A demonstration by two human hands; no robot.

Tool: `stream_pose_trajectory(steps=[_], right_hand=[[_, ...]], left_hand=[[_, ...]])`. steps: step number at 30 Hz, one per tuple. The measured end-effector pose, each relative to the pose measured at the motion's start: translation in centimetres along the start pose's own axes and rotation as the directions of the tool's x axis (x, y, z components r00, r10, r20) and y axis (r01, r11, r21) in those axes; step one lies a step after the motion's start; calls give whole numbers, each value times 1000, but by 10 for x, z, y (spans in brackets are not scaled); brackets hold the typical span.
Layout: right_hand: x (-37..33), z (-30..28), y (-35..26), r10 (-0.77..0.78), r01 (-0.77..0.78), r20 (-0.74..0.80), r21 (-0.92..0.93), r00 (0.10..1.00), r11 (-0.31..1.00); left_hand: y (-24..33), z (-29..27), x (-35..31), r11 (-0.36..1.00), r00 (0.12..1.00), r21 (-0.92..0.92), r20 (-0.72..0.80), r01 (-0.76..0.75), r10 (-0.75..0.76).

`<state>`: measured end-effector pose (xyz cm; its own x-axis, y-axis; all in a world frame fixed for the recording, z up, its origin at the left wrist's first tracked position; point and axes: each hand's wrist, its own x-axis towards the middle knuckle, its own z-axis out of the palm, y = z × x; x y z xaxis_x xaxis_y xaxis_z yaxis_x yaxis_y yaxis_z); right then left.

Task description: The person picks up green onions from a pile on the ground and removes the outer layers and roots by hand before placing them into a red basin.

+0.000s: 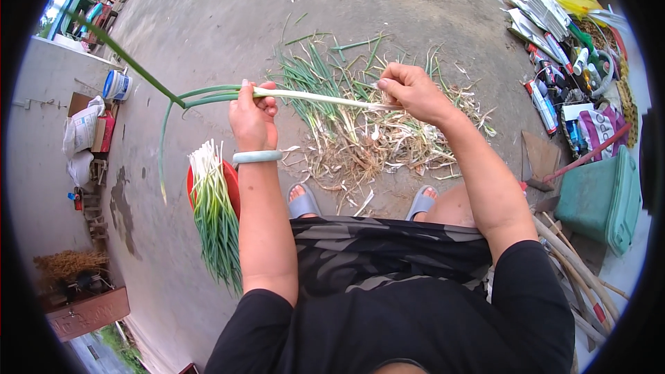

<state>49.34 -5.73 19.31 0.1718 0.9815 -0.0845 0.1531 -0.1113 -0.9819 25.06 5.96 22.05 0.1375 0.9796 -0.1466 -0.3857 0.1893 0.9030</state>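
Green onion (318, 98): held in the air, its pale stalk spanning the gap between your two hands.
Left hand (253, 114): your fingers and thumb are closed about the stalk near where it turns green (a pale bracelet (257, 156) rings that wrist).
Right hand (413, 93): your thumb and forefinger are pinched together on the root end.
Long axis: nearly level across your view, roots to your right, leaves to your left; one leaf kinks away up-left, another droops.
Concrete floor (208, 28): beyond your sandals (304, 202) lies a spread heap of onions and peelings (367, 138).
Red basin (232, 187): beside your left forearm, with a bundle of white-ended onions (215, 215) across it.
Yard edges: a teal bin (589, 197) on your right, a bucket (117, 85) on your left.
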Motion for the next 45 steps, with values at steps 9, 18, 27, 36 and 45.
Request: stream_pose_trajectory(steps=[9,18,27,36,45], right_hand=[[-12,-44,22,-128,-23,-219,-578,967,816],[-15,-77,55,-252,-39,-298,-713,921,700],[-24,-78,53,-47,-82,-171,-674,984,734],[-19,-32,21,-30,66,183,-195,983,978],[-8,-25,25,-1,14,84,-165,997,986]], left_hand=[[12,-8,7,994,984,68,-156,-81,90],[14,-22,18,989,953,65,-264,-135,148],[9,-5,8,994,974,60,-201,-96,106],[-5,8,7,1000,988,6,-151,-12,13],[-3,-5,12,1000,993,-10,-119,-2,1]])
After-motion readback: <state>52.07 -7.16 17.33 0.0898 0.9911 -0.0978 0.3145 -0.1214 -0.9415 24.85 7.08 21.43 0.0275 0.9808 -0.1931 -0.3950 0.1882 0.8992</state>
